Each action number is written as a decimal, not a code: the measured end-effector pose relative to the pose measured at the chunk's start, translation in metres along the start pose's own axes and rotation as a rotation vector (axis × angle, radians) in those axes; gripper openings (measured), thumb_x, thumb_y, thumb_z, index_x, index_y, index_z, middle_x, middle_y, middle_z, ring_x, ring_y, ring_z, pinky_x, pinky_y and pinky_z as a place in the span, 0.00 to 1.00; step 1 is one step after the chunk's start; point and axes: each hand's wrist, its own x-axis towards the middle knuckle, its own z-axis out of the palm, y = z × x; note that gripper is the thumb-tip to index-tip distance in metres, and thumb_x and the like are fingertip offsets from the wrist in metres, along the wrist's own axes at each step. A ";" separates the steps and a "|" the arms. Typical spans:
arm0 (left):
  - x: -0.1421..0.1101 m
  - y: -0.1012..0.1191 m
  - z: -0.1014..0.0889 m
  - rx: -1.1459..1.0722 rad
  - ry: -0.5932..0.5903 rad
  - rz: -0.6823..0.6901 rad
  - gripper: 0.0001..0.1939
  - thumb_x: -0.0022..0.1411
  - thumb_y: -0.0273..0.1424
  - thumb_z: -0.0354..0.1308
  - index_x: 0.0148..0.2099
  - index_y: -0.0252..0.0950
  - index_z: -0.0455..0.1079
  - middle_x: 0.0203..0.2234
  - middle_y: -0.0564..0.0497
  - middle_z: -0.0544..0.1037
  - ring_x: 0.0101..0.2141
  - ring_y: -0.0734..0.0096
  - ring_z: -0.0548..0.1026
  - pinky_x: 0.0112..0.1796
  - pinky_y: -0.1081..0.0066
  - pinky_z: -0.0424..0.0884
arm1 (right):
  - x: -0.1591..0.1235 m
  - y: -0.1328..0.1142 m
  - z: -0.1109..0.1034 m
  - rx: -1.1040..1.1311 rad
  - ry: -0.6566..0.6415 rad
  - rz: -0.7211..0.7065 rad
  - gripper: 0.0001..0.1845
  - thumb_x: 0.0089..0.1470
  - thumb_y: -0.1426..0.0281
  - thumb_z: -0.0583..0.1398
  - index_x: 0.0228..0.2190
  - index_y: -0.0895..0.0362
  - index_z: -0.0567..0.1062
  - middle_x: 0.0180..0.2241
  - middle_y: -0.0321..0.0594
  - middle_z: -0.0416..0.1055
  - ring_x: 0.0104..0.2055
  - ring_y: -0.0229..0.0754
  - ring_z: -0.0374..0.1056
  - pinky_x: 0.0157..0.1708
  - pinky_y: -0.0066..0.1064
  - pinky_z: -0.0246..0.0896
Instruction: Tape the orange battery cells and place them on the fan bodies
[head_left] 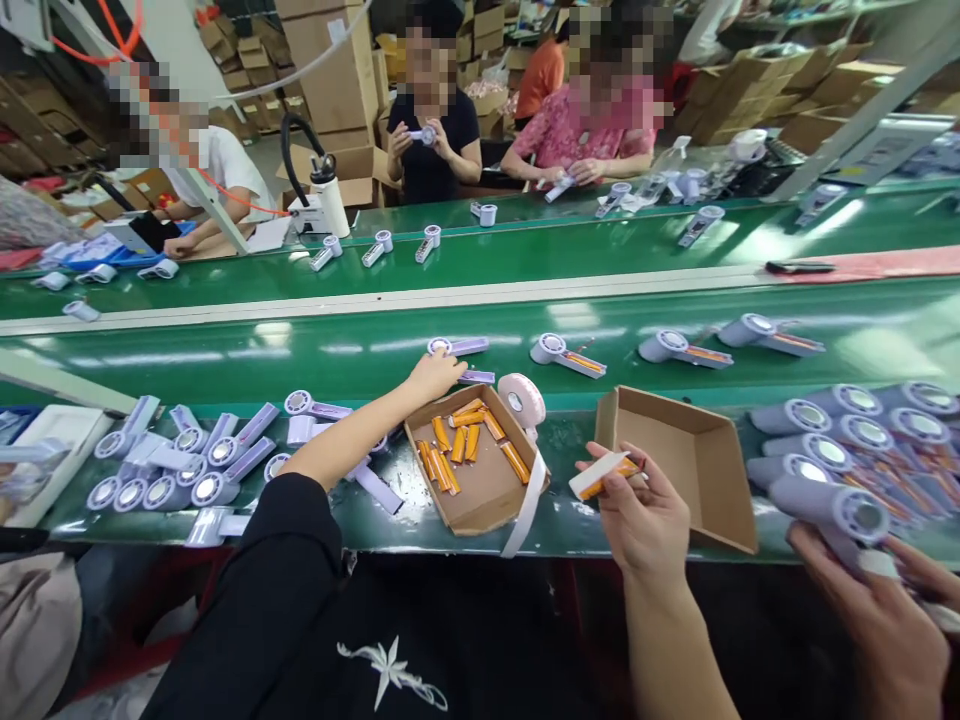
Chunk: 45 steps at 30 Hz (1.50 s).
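One orange battery (pixel 592 489) pinched in our right hand (pixel 641 510), probably so its white strip (pixel 604 469) is clear; left hand (pixel 436 374), 11 o'clock of the box (pixel 484 492), can't tell its grip.

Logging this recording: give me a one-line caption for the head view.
Left hand at lilac housings on a green belt, right hand holding a white-taped orange cell.

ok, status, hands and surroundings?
Left hand at a lilac fan body. Right hand holding orange battery, white strip against it. Battery box, tape roll between hands.
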 end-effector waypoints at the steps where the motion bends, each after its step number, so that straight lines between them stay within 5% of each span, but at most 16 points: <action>1: -0.007 -0.005 -0.002 0.000 -0.003 0.024 0.14 0.75 0.30 0.56 0.58 0.35 0.76 0.51 0.36 0.79 0.58 0.50 0.68 0.49 0.59 0.73 | 0.000 0.000 0.003 -0.010 -0.028 0.003 0.25 0.47 0.60 0.78 0.46 0.50 0.82 0.42 0.47 0.86 0.34 0.51 0.84 0.34 0.41 0.84; 4: -0.024 -0.027 -0.011 0.022 -0.006 0.023 0.16 0.76 0.33 0.55 0.60 0.35 0.74 0.54 0.36 0.78 0.58 0.54 0.69 0.50 0.62 0.74 | 0.002 -0.001 0.018 -0.061 -0.105 -0.002 0.24 0.47 0.60 0.78 0.45 0.51 0.83 0.42 0.46 0.86 0.34 0.52 0.84 0.33 0.40 0.84; 8: -0.048 -0.073 -0.016 0.065 -0.040 -0.024 0.13 0.72 0.25 0.56 0.54 0.33 0.77 0.50 0.36 0.79 0.57 0.55 0.69 0.52 0.62 0.73 | 0.009 -0.008 0.046 -0.127 -0.230 -0.054 0.24 0.47 0.61 0.77 0.46 0.49 0.83 0.42 0.43 0.86 0.37 0.52 0.85 0.36 0.38 0.85; 13: -0.082 -0.120 -0.008 0.052 -0.060 -0.005 0.15 0.70 0.22 0.55 0.54 0.36 0.78 0.49 0.39 0.79 0.55 0.61 0.71 0.55 0.65 0.71 | 0.020 -0.022 0.099 -0.194 -0.511 -0.114 0.27 0.50 0.63 0.76 0.52 0.47 0.81 0.44 0.43 0.86 0.45 0.56 0.84 0.40 0.45 0.85; 19: -0.068 -0.120 0.010 0.001 -0.103 -0.010 0.12 0.61 0.23 0.64 0.46 0.36 0.81 0.51 0.38 0.79 0.57 0.54 0.68 0.56 0.58 0.70 | 0.053 -0.016 0.178 -0.283 -0.813 -0.121 0.23 0.50 0.59 0.75 0.46 0.51 0.80 0.44 0.45 0.85 0.44 0.53 0.84 0.42 0.43 0.84; 23: -0.043 -0.112 0.015 -0.031 -0.165 -0.073 0.10 0.57 0.21 0.65 0.42 0.35 0.82 0.44 0.38 0.82 0.53 0.49 0.73 0.55 0.53 0.70 | 0.085 0.020 0.226 -0.414 -0.922 -0.158 0.24 0.51 0.56 0.73 0.46 0.53 0.81 0.44 0.43 0.85 0.46 0.52 0.83 0.50 0.43 0.80; 26: -0.035 -0.117 0.013 -0.077 -0.198 -0.090 0.07 0.60 0.24 0.64 0.39 0.36 0.82 0.38 0.41 0.83 0.46 0.55 0.78 0.51 0.61 0.72 | 0.111 0.056 0.251 -0.626 -0.928 -0.221 0.22 0.53 0.58 0.70 0.47 0.53 0.81 0.42 0.42 0.86 0.45 0.49 0.83 0.50 0.41 0.79; 33: -0.037 -0.133 0.008 -0.230 -0.192 -0.093 0.08 0.59 0.35 0.69 0.41 0.41 0.83 0.37 0.48 0.85 0.42 0.60 0.82 0.42 0.71 0.71 | 0.141 0.110 0.264 -0.989 -0.866 -0.299 0.14 0.57 0.66 0.67 0.45 0.53 0.79 0.35 0.39 0.85 0.38 0.46 0.83 0.40 0.36 0.77; 45: -0.027 -0.113 0.020 -0.387 -0.007 -0.285 0.12 0.72 0.31 0.56 0.54 0.41 0.75 0.47 0.45 0.84 0.48 0.60 0.81 0.48 0.68 0.72 | 0.126 0.114 0.256 -1.634 -1.026 -0.410 0.21 0.65 0.62 0.65 0.56 0.54 0.78 0.42 0.55 0.84 0.48 0.61 0.80 0.47 0.42 0.71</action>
